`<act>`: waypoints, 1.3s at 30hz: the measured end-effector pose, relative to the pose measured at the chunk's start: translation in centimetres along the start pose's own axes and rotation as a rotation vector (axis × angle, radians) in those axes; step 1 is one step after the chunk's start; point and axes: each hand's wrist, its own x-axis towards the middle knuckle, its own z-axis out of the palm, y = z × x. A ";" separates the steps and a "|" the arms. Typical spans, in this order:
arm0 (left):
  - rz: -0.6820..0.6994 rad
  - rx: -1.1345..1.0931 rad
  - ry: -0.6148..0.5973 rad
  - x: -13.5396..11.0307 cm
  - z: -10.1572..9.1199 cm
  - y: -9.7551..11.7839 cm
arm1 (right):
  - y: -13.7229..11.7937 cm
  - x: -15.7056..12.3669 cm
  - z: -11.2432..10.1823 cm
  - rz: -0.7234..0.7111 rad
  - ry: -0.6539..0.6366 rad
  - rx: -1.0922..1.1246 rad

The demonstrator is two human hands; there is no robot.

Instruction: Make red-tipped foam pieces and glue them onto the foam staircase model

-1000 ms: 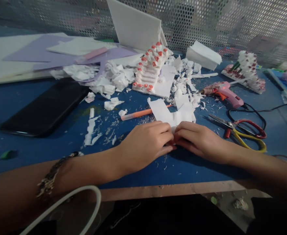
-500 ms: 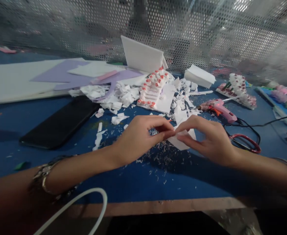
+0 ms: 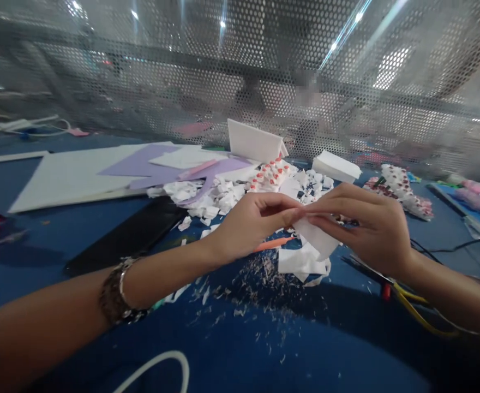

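My left hand (image 3: 252, 224) and my right hand (image 3: 366, 226) meet fingertip to fingertip above the blue table (image 3: 52, 240). Both pinch a small white piece of paper (image 3: 316, 237), which hangs down from the fingers. Under it lies a larger white paper scrap (image 3: 301, 262) among fine white shavings. An orange pen (image 3: 273, 244) lies just behind my left fingers. A white stepped foam model with red-and-white dots (image 3: 270, 174) stands behind my hands.
A black phone (image 3: 133, 234) lies to the left, with white and purple sheets (image 3: 113, 172) behind it. Torn white paper (image 3: 207, 196) is piled mid-table. Yellow-handled scissors (image 3: 412, 305) lie under my right wrist. A perforated metal screen (image 3: 183, 71) closes the back.
Both hands have lifted the white paper piece off the table and raised it. The camera has tilted up, showing more of the screen behind.
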 end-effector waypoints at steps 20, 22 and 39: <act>-0.193 -0.541 -0.015 1.7 1.0 -1.5 | 1.1 -0.2 -0.2 0.075 0.077 -0.007; -0.193 -0.566 -0.012 1.7 0.9 -1.6 | 1.1 -0.2 -0.5 0.064 0.074 -0.049; -0.279 -0.566 -0.045 1.2 1.0 -0.7 | 0.0 -0.2 -0.9 -0.005 0.045 -0.135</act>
